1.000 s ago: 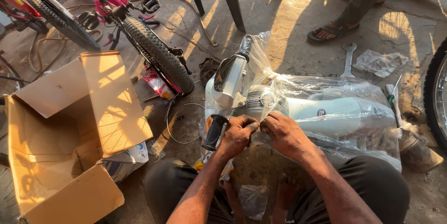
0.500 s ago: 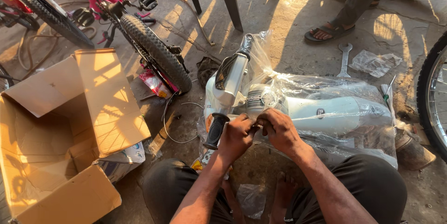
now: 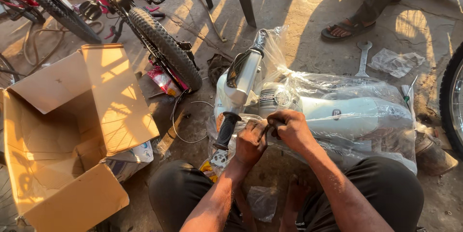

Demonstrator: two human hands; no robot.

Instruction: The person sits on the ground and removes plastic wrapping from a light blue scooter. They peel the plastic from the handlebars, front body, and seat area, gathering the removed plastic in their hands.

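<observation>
step: tearing clear plastic wrap off white bike frame on floor, by black grip | left hand, right hand both pinching wrap | next, judged: firmer pull apart

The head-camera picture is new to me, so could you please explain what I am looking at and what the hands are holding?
The camera sits on a person's head and looks down at their own two bare hands; there is no machine. The person sits on a dusty concrete floor. The left hand and right hand meet on the clear plastic wrapping around a white plastic-wrapped vehicle part, pinching the wrap near a black handlebar grip. What exactly the fingers pinch is too small to tell. To the left lies an open cardboard box. Behind it stands a pink bicycle. A spanner and a crumpled plastic bag lie farther off. Another person's sandalled foot shows at the top.
</observation>
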